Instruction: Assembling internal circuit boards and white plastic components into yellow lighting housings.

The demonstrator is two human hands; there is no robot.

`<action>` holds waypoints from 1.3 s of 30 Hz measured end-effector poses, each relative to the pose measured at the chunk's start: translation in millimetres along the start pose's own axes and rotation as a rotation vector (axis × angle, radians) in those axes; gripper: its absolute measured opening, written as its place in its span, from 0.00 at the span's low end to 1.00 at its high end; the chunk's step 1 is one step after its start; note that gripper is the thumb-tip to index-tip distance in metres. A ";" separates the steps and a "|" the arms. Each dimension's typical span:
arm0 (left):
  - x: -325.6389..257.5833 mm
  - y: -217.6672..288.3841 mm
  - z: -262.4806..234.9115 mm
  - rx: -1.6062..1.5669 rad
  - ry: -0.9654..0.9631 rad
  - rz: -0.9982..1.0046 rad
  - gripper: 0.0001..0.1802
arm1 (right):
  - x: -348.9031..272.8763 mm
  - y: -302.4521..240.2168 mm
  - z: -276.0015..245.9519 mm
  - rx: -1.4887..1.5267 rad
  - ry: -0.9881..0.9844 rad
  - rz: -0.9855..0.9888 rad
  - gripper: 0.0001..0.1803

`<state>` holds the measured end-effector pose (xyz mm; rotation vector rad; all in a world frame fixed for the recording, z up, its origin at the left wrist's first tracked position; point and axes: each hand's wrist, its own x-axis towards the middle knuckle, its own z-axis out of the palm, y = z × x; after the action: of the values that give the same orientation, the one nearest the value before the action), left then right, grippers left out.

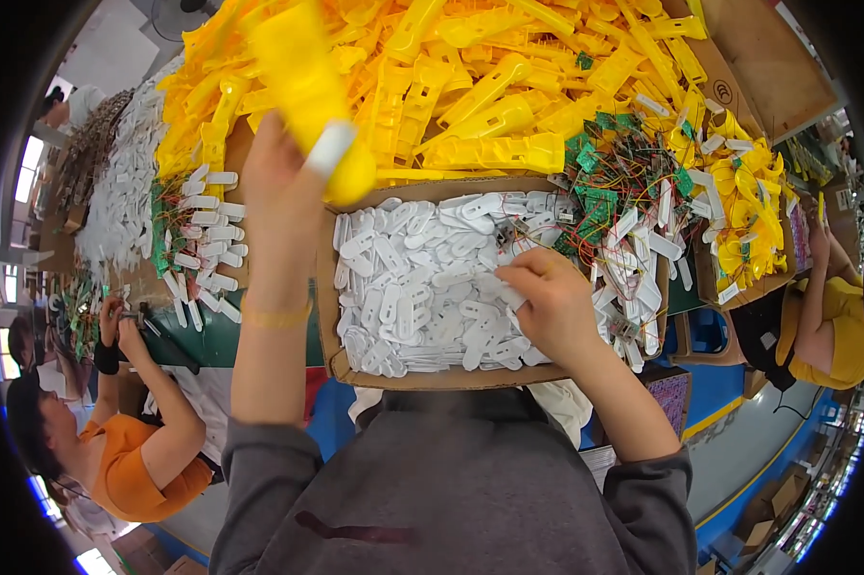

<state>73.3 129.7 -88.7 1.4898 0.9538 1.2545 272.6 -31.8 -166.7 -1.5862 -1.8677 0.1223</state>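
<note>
Surface: green, crowded; co-workers seated at left and right edges.
Yellow heap: moulded plastic shells piled across the far side.
Box: shallow cardboard tray just before the person, holding white tabs, flat oblong plastic pieces, loose and many. More lie left of the box.
Boards: small green circuit boards with thin wires, tangled at the box's far right corner.
Left hand: raised above the box, grip closed round a yellow shell, blurred; a white piece shows at its lower end.
Right hand: in the box, fingers pinched on one white tab.
Step, as judged: fitting tabs to a shell. Next calls for lifting the tab clear and aligning it with the shell.
</note>
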 end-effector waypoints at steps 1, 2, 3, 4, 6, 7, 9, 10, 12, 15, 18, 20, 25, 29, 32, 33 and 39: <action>-20.1 8.7 -4.3 -0.211 -0.034 -0.094 0.20 | -3.4 2.1 4.5 -0.001 0.000 0.009 0.14; -41.1 4.6 -7.7 -0.307 -0.095 -0.199 0.21 | -5.6 3.2 11.2 -0.162 -0.082 -0.051 0.12; -60.9 -3.4 -13.4 -0.398 -0.148 -0.301 0.22 | -4.5 2.6 17.1 -0.318 -0.165 -0.119 0.11; -78.8 -5.4 -15.1 -0.465 -0.149 -0.442 0.22 | -0.8 -0.3 17.2 -0.356 -0.326 -0.132 0.09; -108.3 -20.9 -11.1 -0.632 -0.114 -0.692 0.20 | 2.2 -1.4 17.7 -0.336 -0.380 -0.154 0.11; -118.2 -29.5 -9.2 -0.730 -0.078 -0.794 0.19 | 5.3 -4.0 15.6 -0.324 -0.431 -0.176 0.14; -133.6 -42.4 -5.6 -0.860 -0.042 -0.885 0.18 | 10.5 -13.1 7.0 -0.088 -0.305 -0.097 0.14; -139.8 -44.3 -2.8 -0.995 -0.001 -0.975 0.19 | 10.9 -19.0 1.7 0.148 -0.186 -0.017 0.13; -142.3 -40.7 5.8 -0.952 -0.042 -0.952 0.21 | 9.4 -40.5 -4.0 0.655 -0.246 0.311 0.12; -135.8 -25.7 19.2 -0.717 -0.090 -0.930 0.26 | 14.8 -62.5 -6.1 1.340 -0.302 0.766 0.06; -138.5 -31.0 17.5 -0.749 -0.211 -0.856 0.26 | 10.5 -60.8 1.7 1.506 -0.275 0.877 0.05; -144.7 -36.8 18.3 -0.727 -0.235 -0.822 0.25 | 7.0 -58.4 2.5 1.503 -0.286 0.870 0.04; -150.3 -38.4 23.0 -0.436 -0.236 -0.677 0.24 | 7.4 -64.1 -4.5 1.345 -0.330 0.778 0.04; -155.7 -33.0 6.2 -0.382 -0.494 -0.443 0.30 | 5.3 -54.4 -1.6 1.264 -0.430 0.562 0.03; -160.9 -23.4 -5.0 -0.051 -0.452 -0.479 0.28 | 28.9 -26.0 -11.9 0.383 -0.326 0.092 0.14; -159.8 -25.5 -6.9 -0.051 -0.446 -0.480 0.28 | 40.7 -14.8 -14.1 0.118 -0.213 -0.016 0.17; -150.6 -23.1 -7.6 -0.350 -0.176 -0.671 0.23 | 50.6 14.4 -14.4 -0.186 -0.128 -0.031 0.22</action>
<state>39.6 -6.2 -149.5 0.8757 0.9472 0.7346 290.9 12.7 -140.9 -1.7072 -2.0526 0.0380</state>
